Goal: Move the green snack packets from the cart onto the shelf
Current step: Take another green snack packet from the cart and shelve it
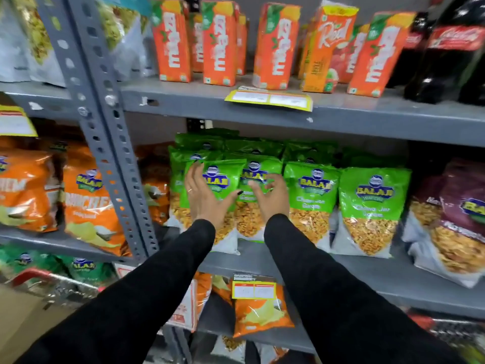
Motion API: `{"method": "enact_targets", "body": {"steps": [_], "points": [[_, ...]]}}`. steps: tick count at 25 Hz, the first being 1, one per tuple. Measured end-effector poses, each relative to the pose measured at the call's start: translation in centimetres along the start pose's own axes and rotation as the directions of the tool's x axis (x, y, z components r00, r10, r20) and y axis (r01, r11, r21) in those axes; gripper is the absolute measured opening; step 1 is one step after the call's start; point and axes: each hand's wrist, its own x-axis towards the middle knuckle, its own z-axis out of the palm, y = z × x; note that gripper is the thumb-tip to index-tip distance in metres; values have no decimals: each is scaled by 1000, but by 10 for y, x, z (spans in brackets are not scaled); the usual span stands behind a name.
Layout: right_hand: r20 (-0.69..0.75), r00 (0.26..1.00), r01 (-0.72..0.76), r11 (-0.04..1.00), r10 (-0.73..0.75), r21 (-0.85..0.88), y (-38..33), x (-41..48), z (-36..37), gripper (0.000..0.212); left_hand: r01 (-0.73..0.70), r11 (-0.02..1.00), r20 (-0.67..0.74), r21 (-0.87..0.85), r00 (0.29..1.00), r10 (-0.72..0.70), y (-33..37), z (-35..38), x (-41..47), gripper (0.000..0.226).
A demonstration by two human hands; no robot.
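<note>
Several green snack packets stand in rows on the middle grey shelf (367, 274). My left hand (203, 197) lies flat with fingers spread on the front-left green packet (223, 177). My right hand (270, 197) rests with fingers spread and slightly curled against the neighbouring green packet (258, 169). Neither hand grips a packet. Two more green packets (312, 190) (372, 206) stand upright to the right. The cart (34, 278), with a red rim, shows at the lower left with green packets (84, 267) in it.
Orange chip bags (89, 206) fill the shelf bay to the left, behind a slotted grey upright post (105, 127). Maroon snack bags (459, 214) lean at the right. Orange juice cartons (217, 43) and dark bottles (446, 56) stand on the shelf above. A cardboard box (18, 319) sits at lower left.
</note>
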Motion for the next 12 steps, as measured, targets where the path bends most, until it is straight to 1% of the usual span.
{"method": "enact_targets", "body": {"steps": [2,4,6,7,8,9,11,12], "points": [[-125,992,-1,998,9,63,3,7,-52,42,-80,994,58,-69,995,85,43,30,-16,96],[-239,971,-3,998,20,69,16,10,-116,29,-147,976,131,-158,977,168,81,68,-38,95],[-329,943,-44,999,46,15,41,3,-190,22,-216,940,239,-265,930,281,122,111,-75,90],[-357,930,-91,996,83,-5,58,-3,-226,21,-199,926,331,-320,893,306,140,130,-95,86],[-380,915,-157,987,132,-35,79,-12,-264,22,-172,913,436,-369,836,334,160,149,-118,80],[-401,895,-232,972,193,-50,102,-23,-297,23,-138,906,542,-401,761,356,176,168,-142,72],[-442,838,-374,926,320,-38,158,-49,-356,33,-76,903,724,-422,572,386,201,208,-190,48],[-459,795,-444,896,397,6,191,-64,-380,38,-21,914,797,-406,482,365,207,232,-214,40]]}}
